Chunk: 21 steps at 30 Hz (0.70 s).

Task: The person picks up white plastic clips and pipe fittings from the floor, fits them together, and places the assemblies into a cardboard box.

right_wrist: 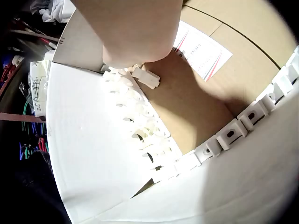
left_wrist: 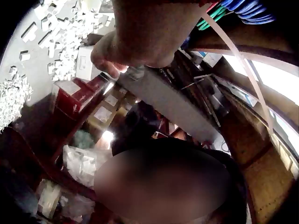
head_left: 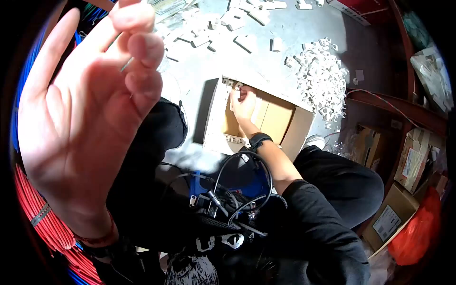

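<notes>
My right hand [head_left: 243, 102] reaches into an open cardboard box [head_left: 304, 121], its fingers curled at the far left corner. There it pinches a small white plastic clip [right_wrist: 146, 77], partly covered by the hand in the right wrist view. A row of similar U-shaped clips [right_wrist: 140, 126] stands along one inner wall, and slotted clips [right_wrist: 231, 134] line the adjoining wall. My left hand [head_left: 88, 104] is raised close to the head camera, palm showing. One finger is straight and the others bend loosely, with nothing visible in them.
A heap of white clips [head_left: 323, 78] lies on the floor right of the box, with more loose white pieces [head_left: 244, 42] beyond. Cables [head_left: 237, 199] and a blue case [head_left: 194, 183] sit between the knees. Red cable coils [head_left: 42, 213] stand left, shelves with cartons [head_left: 392, 218] right.
</notes>
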{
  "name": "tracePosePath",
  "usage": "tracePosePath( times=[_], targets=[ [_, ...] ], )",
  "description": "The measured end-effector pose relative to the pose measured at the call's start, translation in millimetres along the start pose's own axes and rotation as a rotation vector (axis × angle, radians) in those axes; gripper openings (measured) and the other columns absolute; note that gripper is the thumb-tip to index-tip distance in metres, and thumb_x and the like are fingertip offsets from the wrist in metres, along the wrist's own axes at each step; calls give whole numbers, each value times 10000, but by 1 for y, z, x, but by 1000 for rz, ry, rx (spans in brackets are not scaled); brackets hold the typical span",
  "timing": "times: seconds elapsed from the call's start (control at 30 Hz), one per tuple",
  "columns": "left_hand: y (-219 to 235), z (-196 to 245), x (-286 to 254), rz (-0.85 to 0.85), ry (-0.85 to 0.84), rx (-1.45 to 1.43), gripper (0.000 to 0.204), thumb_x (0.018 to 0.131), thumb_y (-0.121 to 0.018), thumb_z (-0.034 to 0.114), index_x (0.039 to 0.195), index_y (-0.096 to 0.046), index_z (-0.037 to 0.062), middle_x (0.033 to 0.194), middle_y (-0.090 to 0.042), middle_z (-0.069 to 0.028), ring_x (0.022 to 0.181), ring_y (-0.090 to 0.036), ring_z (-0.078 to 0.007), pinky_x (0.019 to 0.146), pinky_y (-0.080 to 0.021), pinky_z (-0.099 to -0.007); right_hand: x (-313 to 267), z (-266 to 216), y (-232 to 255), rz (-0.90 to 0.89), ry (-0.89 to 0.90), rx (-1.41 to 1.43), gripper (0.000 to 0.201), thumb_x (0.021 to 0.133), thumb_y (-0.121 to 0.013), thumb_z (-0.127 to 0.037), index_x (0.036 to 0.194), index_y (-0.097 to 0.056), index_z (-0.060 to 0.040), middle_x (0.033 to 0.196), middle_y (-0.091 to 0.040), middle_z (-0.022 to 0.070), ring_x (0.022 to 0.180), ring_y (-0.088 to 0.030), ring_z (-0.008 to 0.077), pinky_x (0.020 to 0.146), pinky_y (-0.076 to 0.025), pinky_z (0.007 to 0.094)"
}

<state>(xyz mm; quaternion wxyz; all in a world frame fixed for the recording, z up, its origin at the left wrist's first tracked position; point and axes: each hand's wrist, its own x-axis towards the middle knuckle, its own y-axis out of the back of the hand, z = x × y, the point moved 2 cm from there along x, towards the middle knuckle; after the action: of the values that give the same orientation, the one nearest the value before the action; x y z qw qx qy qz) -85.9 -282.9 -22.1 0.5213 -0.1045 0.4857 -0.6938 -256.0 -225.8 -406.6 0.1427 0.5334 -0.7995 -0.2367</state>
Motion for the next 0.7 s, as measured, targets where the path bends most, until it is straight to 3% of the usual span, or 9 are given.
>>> tracePosePath(
  times=[0.1, 0.23, 0.3, 0.4, 0.43, 0.5, 0.7],
  targets=[
    [-5, 0, -2, 20, -23, 63, 274, 894, -258, 207, 1110, -293, 43, 883, -343, -25, 804, -384, -122, 724, -351, -249, 5, 15, 1, 7, -135, 79, 274, 717, -594, -188, 889, -525, 14, 728, -543, 86, 626, -510, 132, 572, -427, 249],
    [-5, 0, -3, 41, -32, 122, 261, 885, -300, 172, 1107, -301, 34, 875, -350, -23, 782, -395, -110, 699, -358, -224, 15, 4, 10, -149, -216, 244, 228, 778, -509, -166, 878, -576, 27, 683, -601, 69, 606, -547, 95, 578, -435, 222],
    [-4, 1, -3, 68, -31, 184, 260, 880, -322, 165, 1105, -305, 35, 874, -352, -19, 773, -398, -101, 689, -357, -214, 17, 10, 10, -265, -220, 131, 243, 791, -492, -154, 920, -566, 39, 725, -602, 77, 619, -546, 84, 582, -430, 212],
    [-7, 0, -3, 87, -26, 236, 261, 876, -333, 163, 1102, -307, 34, 871, -350, -16, 776, -398, -96, 687, -356, -211, 17, 13, -1, -228, -164, 203, 268, 797, -488, -152, 956, -551, 54, 754, -590, 69, 609, -523, 76, 565, -423, 204],
    [-8, 0, -3, 84, -25, 238, 261, 875, -334, 159, 1103, -306, 34, 866, -347, -16, 778, -398, -94, 690, -359, -213, 17, 6, 2, -268, -239, 312, 283, 803, -477, -149, 982, -537, 62, 768, -579, 64, 620, -514, 73, 551, -422, 207],
    [-5, -1, -4, 50, -21, 177, 285, 872, -341, 147, 1129, -298, 32, 889, -356, -20, 787, -403, -95, 689, -370, -213, 20, 20, -6, -282, -257, 270, 266, 807, -467, -143, 965, -540, 58, 758, -580, 67, 629, -522, 76, 541, -422, 202],
    [3, -7, -7, 46, -38, 159, 280, 871, -340, 147, 1125, -302, 35, 890, -360, -20, 785, -404, -95, 685, -370, -213, 8, 42, -7, -133, -308, 194, 144, 766, -525, -116, 793, -540, 25, 646, -561, 52, 503, -503, 82, 487, -417, 196]
  ],
)
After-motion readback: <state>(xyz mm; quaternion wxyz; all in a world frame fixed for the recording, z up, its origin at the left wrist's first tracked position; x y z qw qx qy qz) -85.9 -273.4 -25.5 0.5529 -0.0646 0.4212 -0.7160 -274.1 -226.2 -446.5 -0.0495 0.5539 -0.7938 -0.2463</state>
